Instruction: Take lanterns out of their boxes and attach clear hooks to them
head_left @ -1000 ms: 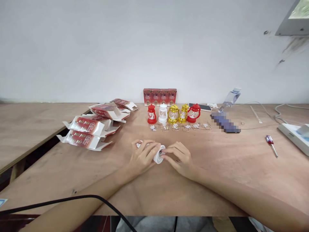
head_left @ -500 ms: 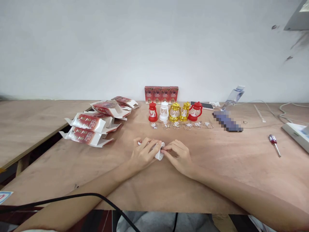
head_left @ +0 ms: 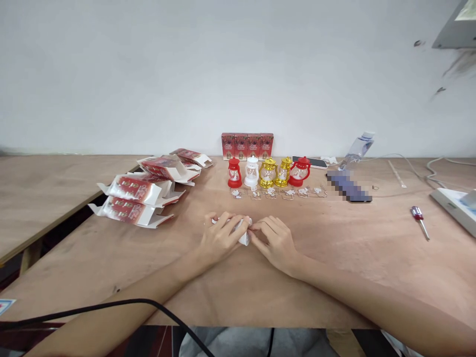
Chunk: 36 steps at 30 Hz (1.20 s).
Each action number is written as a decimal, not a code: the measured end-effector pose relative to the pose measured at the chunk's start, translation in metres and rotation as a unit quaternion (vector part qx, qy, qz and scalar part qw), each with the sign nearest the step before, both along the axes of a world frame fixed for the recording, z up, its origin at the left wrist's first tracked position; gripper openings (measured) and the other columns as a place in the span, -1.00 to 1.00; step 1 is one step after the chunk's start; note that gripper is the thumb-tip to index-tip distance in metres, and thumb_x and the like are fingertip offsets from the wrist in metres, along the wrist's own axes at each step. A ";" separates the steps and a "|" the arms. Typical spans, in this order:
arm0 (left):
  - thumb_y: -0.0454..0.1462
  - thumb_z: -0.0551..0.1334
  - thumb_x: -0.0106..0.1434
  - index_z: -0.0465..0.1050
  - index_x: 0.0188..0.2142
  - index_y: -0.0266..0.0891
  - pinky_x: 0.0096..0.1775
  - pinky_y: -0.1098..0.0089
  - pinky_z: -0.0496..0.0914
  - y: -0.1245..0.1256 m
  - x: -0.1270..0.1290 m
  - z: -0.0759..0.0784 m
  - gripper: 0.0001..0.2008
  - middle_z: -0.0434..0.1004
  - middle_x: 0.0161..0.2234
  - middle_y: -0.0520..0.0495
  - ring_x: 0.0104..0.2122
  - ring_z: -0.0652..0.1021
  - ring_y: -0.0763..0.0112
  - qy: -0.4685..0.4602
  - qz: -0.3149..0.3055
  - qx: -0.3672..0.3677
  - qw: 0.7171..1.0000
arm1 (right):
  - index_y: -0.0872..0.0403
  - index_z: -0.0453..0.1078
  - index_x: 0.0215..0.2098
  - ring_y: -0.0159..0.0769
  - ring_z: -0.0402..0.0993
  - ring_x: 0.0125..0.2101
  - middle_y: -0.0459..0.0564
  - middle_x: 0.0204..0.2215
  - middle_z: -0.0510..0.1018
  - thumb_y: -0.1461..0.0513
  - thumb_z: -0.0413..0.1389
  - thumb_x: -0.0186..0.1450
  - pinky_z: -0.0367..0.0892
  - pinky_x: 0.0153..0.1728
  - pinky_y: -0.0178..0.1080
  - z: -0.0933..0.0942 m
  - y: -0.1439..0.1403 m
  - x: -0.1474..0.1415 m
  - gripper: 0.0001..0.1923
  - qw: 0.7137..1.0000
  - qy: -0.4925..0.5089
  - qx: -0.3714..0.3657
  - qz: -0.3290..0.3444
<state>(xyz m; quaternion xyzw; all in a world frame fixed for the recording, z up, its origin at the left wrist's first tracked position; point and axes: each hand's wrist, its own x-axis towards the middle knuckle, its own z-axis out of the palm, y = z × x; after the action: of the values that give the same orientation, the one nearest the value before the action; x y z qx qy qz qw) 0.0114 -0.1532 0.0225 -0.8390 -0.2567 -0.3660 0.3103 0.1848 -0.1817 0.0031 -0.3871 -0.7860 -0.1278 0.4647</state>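
Note:
My left hand (head_left: 221,238) is wrapped over a small white lantern (head_left: 244,239) that lies on its side, its base facing right. Most of its body is hidden under the fingers. At that base the thumb and fingertips of my right hand (head_left: 274,243) are pinched together; whatever is between them is too small to make out. Beyond the hands stands a row of small lanterns: a red lantern (head_left: 234,173), a white upright lantern (head_left: 252,172), two gold lanterns (head_left: 268,173) and another red lantern (head_left: 299,172). Several thin wire-shaped ornaments (head_left: 271,193) lie in front of them.
Opened red cartons (head_left: 134,189) are piled on the left. Closed red boxes (head_left: 247,146) stand by the wall. To the right are a phone (head_left: 360,197), a tilted water bottle (head_left: 357,150), a screwdriver (head_left: 418,215) and a white device (head_left: 451,208). A black cable (head_left: 145,299) crosses the near left.
The lantern's base has turned slightly, so its round opening shows less than before. Both hands keep nearly the same place. The whole view has shifted a little.

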 end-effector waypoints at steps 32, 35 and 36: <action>-0.24 0.16 0.25 0.41 -0.20 -0.25 -0.35 0.27 0.02 -0.004 0.004 -0.002 -0.83 0.61 -0.36 -0.03 -0.43 0.45 0.43 -0.027 -0.005 -0.046 0.999 | 0.05 0.33 -0.28 -0.36 0.50 -0.36 0.00 -0.39 0.52 0.34 0.03 0.26 0.43 -0.33 -0.32 0.000 0.000 0.002 -0.91 0.992 0.070 -0.046 0.089; -0.23 0.15 0.26 0.40 -0.19 -0.26 -0.34 0.27 0.03 -0.004 0.004 -0.004 -0.82 0.61 -0.35 -0.03 -0.42 0.45 0.43 -0.018 0.000 -0.049 0.999 | 0.04 0.32 -0.27 -0.37 0.50 -0.36 -0.01 -0.37 0.52 0.33 0.03 0.27 0.43 -0.33 -0.32 -0.002 0.000 0.002 -0.91 0.993 0.067 -0.051 0.087; -0.23 0.15 0.26 0.40 -0.19 -0.26 -0.34 0.26 0.03 -0.004 0.004 -0.005 -0.82 0.61 -0.35 -0.03 -0.42 0.45 0.42 -0.017 0.001 -0.049 0.999 | 0.04 0.32 -0.28 -0.37 0.50 -0.36 -0.01 -0.37 0.52 0.34 0.03 0.26 0.43 -0.34 -0.33 -0.002 0.001 0.002 -0.91 0.993 0.065 -0.052 0.087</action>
<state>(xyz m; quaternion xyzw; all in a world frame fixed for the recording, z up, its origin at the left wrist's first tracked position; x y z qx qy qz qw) 0.0153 -0.1571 0.0179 -0.8467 -0.2798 -0.3670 0.2650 0.1871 -0.1812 0.0009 -0.3485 -0.7901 -0.0203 0.5038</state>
